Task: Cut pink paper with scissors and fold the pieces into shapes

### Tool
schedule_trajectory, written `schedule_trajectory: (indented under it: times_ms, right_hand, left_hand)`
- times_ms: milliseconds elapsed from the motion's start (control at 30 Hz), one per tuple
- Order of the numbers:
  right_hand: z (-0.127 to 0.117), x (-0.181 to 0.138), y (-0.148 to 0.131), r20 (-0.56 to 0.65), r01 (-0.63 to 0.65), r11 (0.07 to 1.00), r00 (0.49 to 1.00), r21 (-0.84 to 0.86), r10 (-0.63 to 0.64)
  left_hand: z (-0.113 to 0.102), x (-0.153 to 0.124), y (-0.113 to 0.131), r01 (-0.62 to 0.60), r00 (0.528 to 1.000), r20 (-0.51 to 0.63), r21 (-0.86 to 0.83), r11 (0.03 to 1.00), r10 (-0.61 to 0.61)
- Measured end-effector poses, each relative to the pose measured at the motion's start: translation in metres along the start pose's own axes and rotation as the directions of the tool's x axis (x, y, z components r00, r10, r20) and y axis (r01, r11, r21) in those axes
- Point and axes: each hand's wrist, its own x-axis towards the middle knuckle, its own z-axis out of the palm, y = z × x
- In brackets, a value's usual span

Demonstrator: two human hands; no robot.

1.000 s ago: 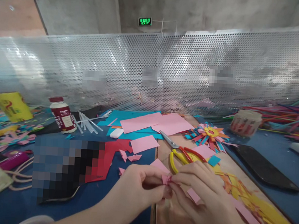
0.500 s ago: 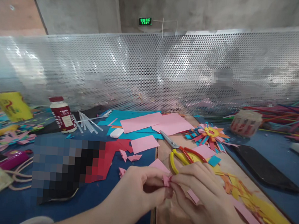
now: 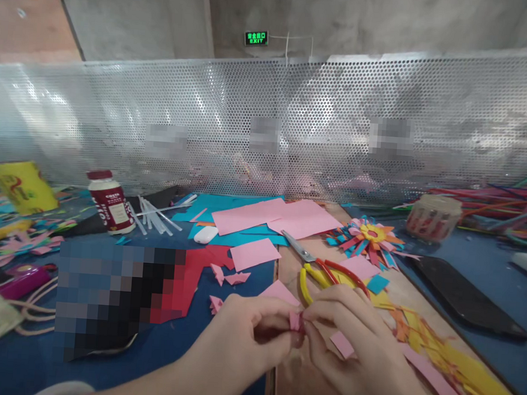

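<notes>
Between my two hands is a small folded piece of pink paper (image 3: 295,321). My left hand (image 3: 247,335) pinches its left side with thumb and forefinger, and my right hand (image 3: 355,339) closes on its right side; the fingertips partly cover the folds. Beyond my left hand lie several small folded pink paper pieces (image 3: 237,278). Just past my right hand rest scissors (image 3: 322,269) with red and yellow handles, blades pointing away. A pink paper rectangle (image 3: 254,254) lies flat ahead, and a small pink scrap (image 3: 342,344) is under my right hand.
Pink sheets (image 3: 305,218) overlap blue paper (image 3: 224,237) at the back. A paper flower (image 3: 372,236), a black phone-like slab (image 3: 468,299) and a jar (image 3: 433,216) stand or lie to the right. Leftward are a bottle (image 3: 112,205), a yellow cup (image 3: 23,187) and white sticks (image 3: 154,216). Perforated metal panels (image 3: 233,117) rise behind.
The pink paper has turned slightly between my fingertips, and my right fingers have shifted a little on it. Everything on the table stays in place.
</notes>
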Motion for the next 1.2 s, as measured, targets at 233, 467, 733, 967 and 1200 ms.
schedule_trajectory:
  times_ms: [233, 467, 733, 967, 1200]
  right_hand:
    - [0.0004, -0.0009, 0.0021, -0.002, -0.063, 0.997, 0.998, 0.035, 0.063]
    - [-0.0004, -0.0015, 0.005, 0.023, -0.02, 0.999, 1.0, 0.045, 0.019]
    - [-0.0005, -0.0039, 0.0068, 0.059, -0.024, 0.996, 0.998, 0.091, 0.019]
    - [0.0033, -0.0039, 0.0062, 0.159, -0.226, 0.948, 0.968, 0.225, 0.193]
    - [-0.0035, 0.0047, -0.0002, 0.356, -0.571, 0.794, 0.8, 0.209, 0.482]
  left_hand:
    - [-0.0025, 0.002, -0.0004, -0.031, 0.999, -0.034, 0.105, 0.994, 0.035]
    - [-0.0057, 0.0023, 0.0027, -0.031, 0.997, -0.068, 0.212, 0.977, 0.046]
    - [-0.0045, 0.0032, -0.0001, -0.009, 0.998, -0.066, 0.047, 0.999, 0.012]
    - [-0.0028, 0.0052, -0.0023, 0.059, 0.998, -0.015, -0.132, 0.989, -0.061]
    - [-0.0055, 0.0079, -0.006, 0.129, 0.991, 0.004, -0.192, 0.973, -0.13]
